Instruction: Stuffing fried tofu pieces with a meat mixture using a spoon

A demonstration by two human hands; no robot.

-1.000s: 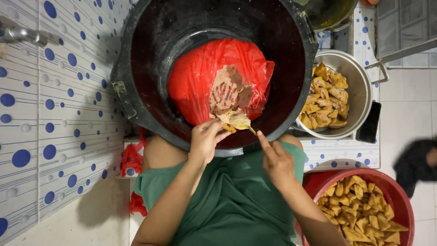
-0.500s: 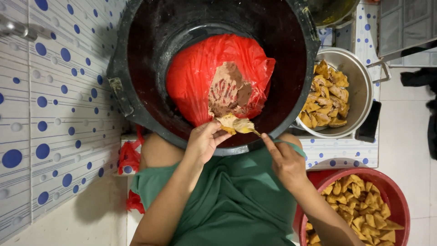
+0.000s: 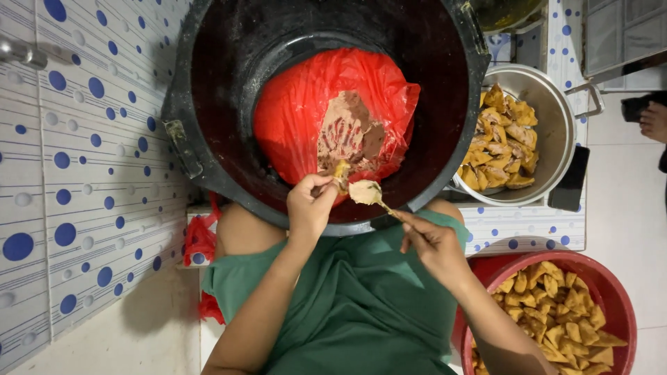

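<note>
Black tub (image 3: 208, 104), holding red bag (image 3: 306, 111) of brown paste. At its near rim, left hand (image 3: 310, 205) pinches a fried piece (image 3: 341, 170). Beside it, right hand (image 3: 434, 243) grips a loaded spoon (image 3: 367, 193).

One head camera looks straight down from close above the lap, the big black tub (image 3: 208, 104) filling the top of the view, dotted wall tiles (image 3: 76, 160) along its left, and the red bowl (image 3: 618, 298) cut off at bottom right.

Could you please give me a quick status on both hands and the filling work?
Left hand holds a small fried piece over the black tub. Right hand holds a spoon loaded with paste. Nothing between them.
</note>
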